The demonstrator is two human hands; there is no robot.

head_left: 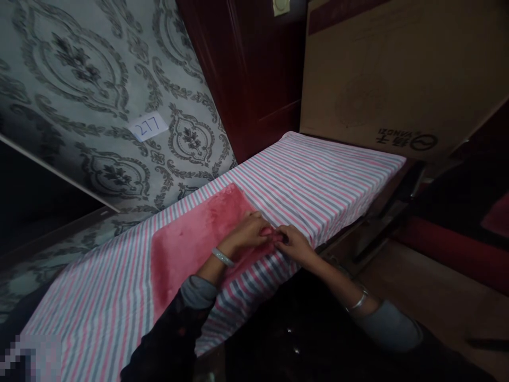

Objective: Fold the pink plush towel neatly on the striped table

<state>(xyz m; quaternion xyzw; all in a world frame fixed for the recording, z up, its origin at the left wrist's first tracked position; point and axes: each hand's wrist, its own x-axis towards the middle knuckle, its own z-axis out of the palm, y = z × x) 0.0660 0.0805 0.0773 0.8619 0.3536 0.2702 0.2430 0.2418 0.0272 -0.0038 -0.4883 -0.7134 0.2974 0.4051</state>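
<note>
A pink plush cloth (194,228) lies flat on a striped sheet (318,175) that covers a long table. At the cloth's near right corner both hands meet. My left hand (250,232) has its fingers closed on the bunched edge of the cloth. Just to its right, my right hand (294,245) pinches the same corner between thumb and fingers. A small dark spot shows by the right fingertips; I cannot make out what it is.
A patterned wall with a paper marked 277 (148,126) runs along the far side. Beyond the table's right end stands a big cardboard box (389,74), beside a dark red door (254,63). A red roll-like object (449,254) lies low at the right.
</note>
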